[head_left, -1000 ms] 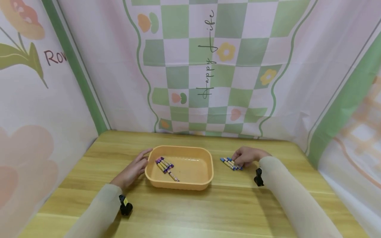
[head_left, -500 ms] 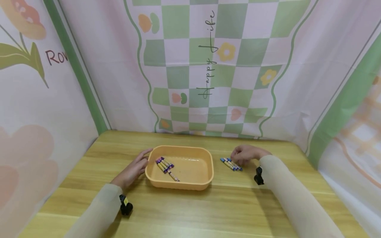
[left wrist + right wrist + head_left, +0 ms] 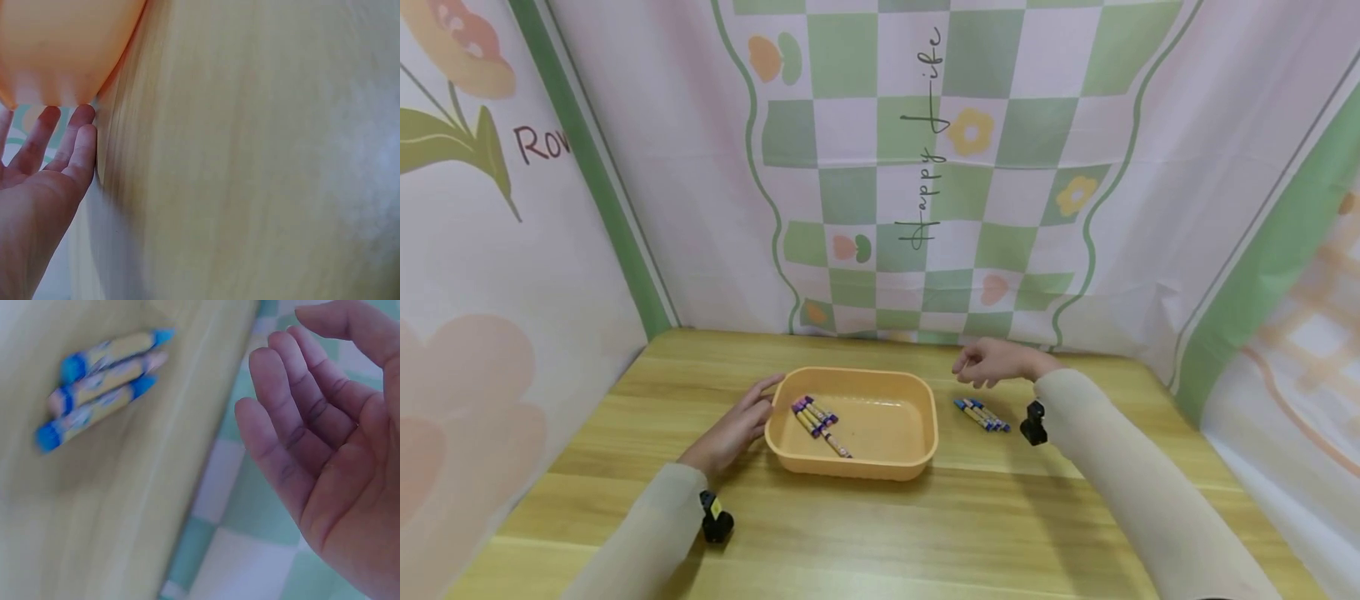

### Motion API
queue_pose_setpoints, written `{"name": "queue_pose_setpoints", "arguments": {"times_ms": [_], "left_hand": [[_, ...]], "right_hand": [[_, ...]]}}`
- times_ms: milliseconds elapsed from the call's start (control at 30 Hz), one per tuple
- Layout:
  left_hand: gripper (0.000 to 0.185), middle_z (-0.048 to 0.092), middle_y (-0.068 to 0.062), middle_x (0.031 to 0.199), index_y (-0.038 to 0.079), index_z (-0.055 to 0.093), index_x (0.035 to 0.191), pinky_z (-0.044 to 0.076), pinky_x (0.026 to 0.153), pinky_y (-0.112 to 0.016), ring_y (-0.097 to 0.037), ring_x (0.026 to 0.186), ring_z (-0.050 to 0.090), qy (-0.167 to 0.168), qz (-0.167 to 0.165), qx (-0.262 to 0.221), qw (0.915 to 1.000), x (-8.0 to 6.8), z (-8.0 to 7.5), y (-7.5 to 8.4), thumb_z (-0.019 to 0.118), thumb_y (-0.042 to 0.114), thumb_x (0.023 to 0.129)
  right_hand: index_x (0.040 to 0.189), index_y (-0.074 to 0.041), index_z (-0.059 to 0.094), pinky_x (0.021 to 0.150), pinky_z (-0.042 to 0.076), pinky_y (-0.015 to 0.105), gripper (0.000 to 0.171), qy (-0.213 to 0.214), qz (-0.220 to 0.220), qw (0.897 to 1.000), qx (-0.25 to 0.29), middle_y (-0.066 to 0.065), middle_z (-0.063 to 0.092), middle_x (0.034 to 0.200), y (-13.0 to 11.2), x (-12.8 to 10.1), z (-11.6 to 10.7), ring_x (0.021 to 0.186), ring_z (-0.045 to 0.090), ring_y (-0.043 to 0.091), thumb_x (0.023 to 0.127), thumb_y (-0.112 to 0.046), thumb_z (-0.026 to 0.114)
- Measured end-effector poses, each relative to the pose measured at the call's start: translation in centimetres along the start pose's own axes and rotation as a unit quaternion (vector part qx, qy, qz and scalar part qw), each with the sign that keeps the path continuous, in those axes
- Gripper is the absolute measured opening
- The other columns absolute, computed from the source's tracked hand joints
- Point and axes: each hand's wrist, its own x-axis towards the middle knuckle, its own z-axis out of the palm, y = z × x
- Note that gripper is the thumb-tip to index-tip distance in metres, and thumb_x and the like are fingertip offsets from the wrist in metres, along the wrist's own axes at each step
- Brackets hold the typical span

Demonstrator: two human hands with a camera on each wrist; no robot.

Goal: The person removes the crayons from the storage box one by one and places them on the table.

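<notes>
My head camera looks forward and down over the whole bench (image 3: 880, 533). My wrist cameras sit close: the left shares the tray (image 3: 56, 50), the right the blue crayons (image 3: 100, 387).

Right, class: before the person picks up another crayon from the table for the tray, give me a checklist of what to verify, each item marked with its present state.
1. Right hand free to pick: ok, palm empty in the right wrist view, fingers loosely curled.
2. Crayons on the table in reach: ok, a small bunch lying just below the raised hand.
3. Crayons easy to separate: cannot tell, they lie side by side and touching.
4. Tray steadied: ok, left hand rests against its left end with straight fingers.
5. Room in the tray: ok, crayons in the tray lie on the left, the right half is bare.
6. Path from bunch to tray: ok, only bare wooden table between.
</notes>
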Motion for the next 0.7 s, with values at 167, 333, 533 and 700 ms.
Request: {"name": "queue_pose_setpoints", "arguments": {"times_ms": [167,333,533,700], "left_hand": [[0.063,0.023,-0.024,0.160,0.019,0.018,0.160,0.033,0.115,-0.049,-0.041,0.139,0.040,0.002,-0.002,0.005,1.0000,-0.1,0.0,0.1,0.041,0.015,0.101],[0.064,0.024,-0.024,0.160,0.019,0.019,0.160,0.034,0.115,-0.049,-0.040,0.138,0.040,0.004,-0.002,0.001,1.0000,0.0,0.0,0.1,0.041,0.015,0.100],[0.063,0.024,-0.023,0.160,0.019,0.019,0.160,0.033,0.115,-0.050,-0.040,0.139,0.039,0.003,-0.001,0.005,1.0000,-0.1,0.0,0.1,0.041,0.015,0.101],[0.063,0.025,-0.023,0.160,0.020,0.019,0.160,0.033,0.115,-0.049,-0.040,0.139,0.040,0.002,-0.002,0.007,1.0000,-0.1,0.0,0.1,0.041,0.015,0.101]], "right_hand": [[0.119,0.002,0.063,0.085,0.058,0.048,0.033,-0.003,-0.038,0.999,-0.030,0.012,0.069,0.102,-2.8,1.0,0.3,0.097,0.066,0.037,0.094,-0.020,0.063],[0.117,-0.002,0.065,0.081,0.058,0.042,0.029,-0.027,-0.051,0.997,-0.045,0.006,0.069,0.099,-5.7,2.0,1.3,0.096,0.066,0.033,0.094,-0.020,0.064],[0.119,-0.001,0.065,0.077,0.058,0.037,0.031,-0.059,-0.063,0.993,-0.076,0.005,0.068,0.099,-8.7,3.6,3.1,0.086,0.066,0.020,0.091,-0.015,0.066],[0.117,-0.003,0.065,0.076,0.058,0.034,0.030,-0.091,-0.067,0.991,-0.076,0.003,0.069,0.097,-10.1,5.1,5.0,0.084,0.067,0.017,0.089,-0.012,0.068]]}}
